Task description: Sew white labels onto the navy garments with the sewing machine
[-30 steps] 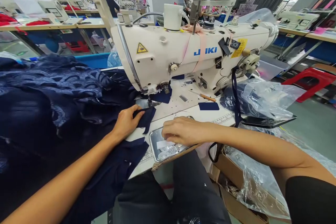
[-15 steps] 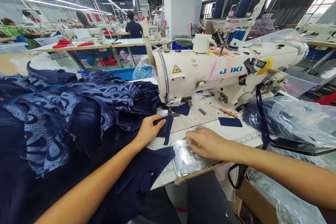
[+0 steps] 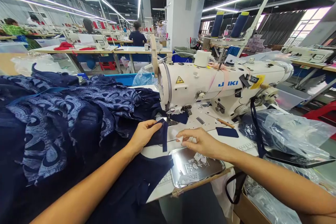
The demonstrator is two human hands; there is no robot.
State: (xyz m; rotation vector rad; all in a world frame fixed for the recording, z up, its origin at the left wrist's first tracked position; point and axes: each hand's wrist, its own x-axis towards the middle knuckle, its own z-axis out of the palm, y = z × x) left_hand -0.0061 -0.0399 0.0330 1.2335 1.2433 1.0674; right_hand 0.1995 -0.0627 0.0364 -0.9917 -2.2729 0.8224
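My left hand (image 3: 145, 133) pinches the edge of navy fabric (image 3: 159, 136) just in front of the sewing machine's (image 3: 194, 84) needle area. A narrow navy strip hangs from that edge. To the right, my right hand (image 3: 201, 141) holds a small white label (image 3: 179, 138) between thumb and fingers, a short way from the fabric. Below this hand lies a shiny metal plate (image 3: 181, 168) with several small white labels (image 3: 201, 157) on it. Patterned navy cloth (image 3: 86, 101) is heaped at the left and drapes over the table's front edge.
An awl with a wooden handle (image 3: 225, 123) and a navy fabric piece (image 3: 227, 132) lie right of the needle area. Plastic-wrapped goods (image 3: 286, 126) crowd the right side. Two navy thread cones (image 3: 217, 24) stand behind the machine. Other people sit at machines farther back.
My right hand has lifted off the metal plate and moved left toward the fabric, now with a small white label in its fingers. My left hand still holds the fabric edge.
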